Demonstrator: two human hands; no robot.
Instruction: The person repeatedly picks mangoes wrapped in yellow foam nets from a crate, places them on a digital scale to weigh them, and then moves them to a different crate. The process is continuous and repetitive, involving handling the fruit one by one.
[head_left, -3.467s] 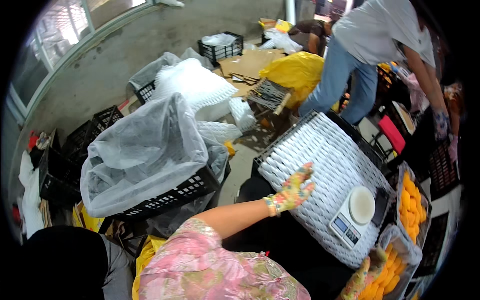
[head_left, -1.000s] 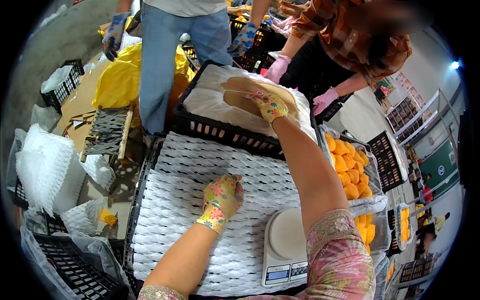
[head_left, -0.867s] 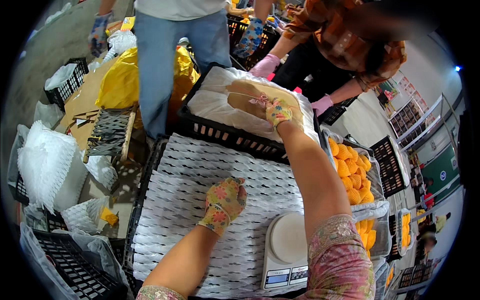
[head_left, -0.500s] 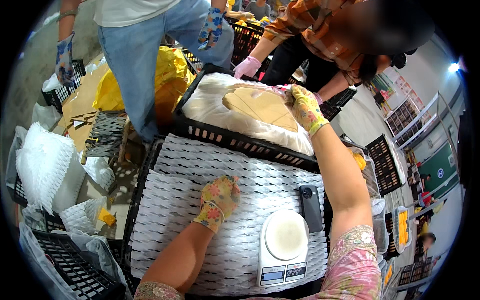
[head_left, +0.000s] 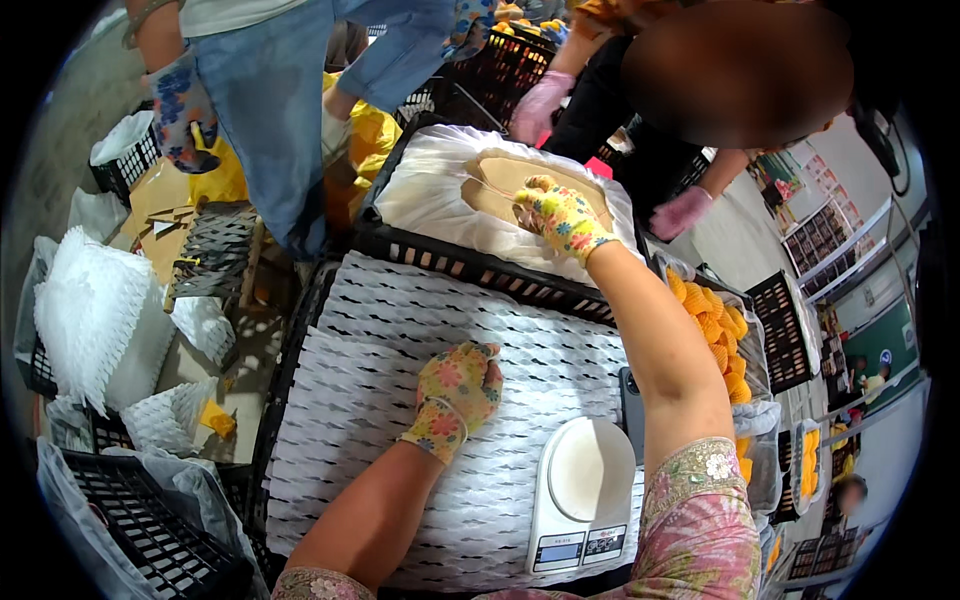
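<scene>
Head view. Both hands wear floral yellow gloves. The left hand point(head_left: 458, 395) rests on the white foam mat point(head_left: 350, 440), near its middle. Its grip is curled in, the fingers folded toward the palm; whether anything lies inside cannot be told.

The right hand point(head_left: 560, 218) is extended forward over the cardboard point(head_left: 488, 200), which lies on a white liner point(head_left: 415, 190) in a black crate point(head_left: 480, 275) just beyond the mat. Its grip is bent, fingertips drawn together at the cardboard. A thin cord runs across the cardboard toward these fingertips; whether they pinch it cannot be told.

The white scale point(head_left: 588, 480) sits flat on the mat, to the right of the left hand and well apart from it, display toward the wearer. Its round plate bears a shadow across the right part. A dark phone point(head_left: 632, 410) lies just beside the scale, partly covered by the right forearm. To the right of that forearm, orange pieces point(head_left: 720, 325) fill a lined crate.

Opposite, a co-worker in pink gloves point(head_left: 540, 105) leans in beyond the black crate, one glove to either side of it. Farther left stands a person in jeans point(head_left: 265, 125) and blue patterned gloves point(head_left: 185, 115). At the left, a white foam bundle point(head_left: 95, 315) is noted near the floor.
</scene>
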